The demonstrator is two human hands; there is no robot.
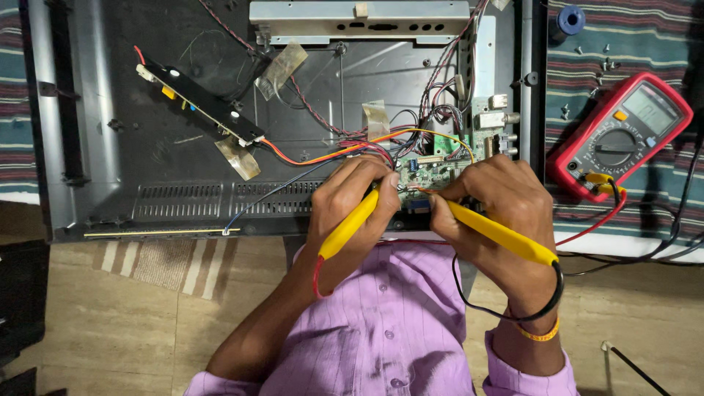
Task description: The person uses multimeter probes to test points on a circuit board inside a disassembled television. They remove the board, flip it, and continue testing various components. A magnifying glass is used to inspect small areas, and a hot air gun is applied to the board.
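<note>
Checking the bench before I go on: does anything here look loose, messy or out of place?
Yes. Small screws lie scattered loose on the striped cloth above the multimeter, and strips of tape curl half-peeled off the black back panel.

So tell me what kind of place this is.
Probably an electronics repair spot set up on the floor. An opened flat-screen panel lies with its circuit board exposed, a red multimeter sits on a striped mat, and both hands hold yellow test probes to the board.

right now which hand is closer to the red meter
Right. The right hand is beside the red meter, just across the panel's edge. The left hand is farther away, on the other side of the right hand.
</note>
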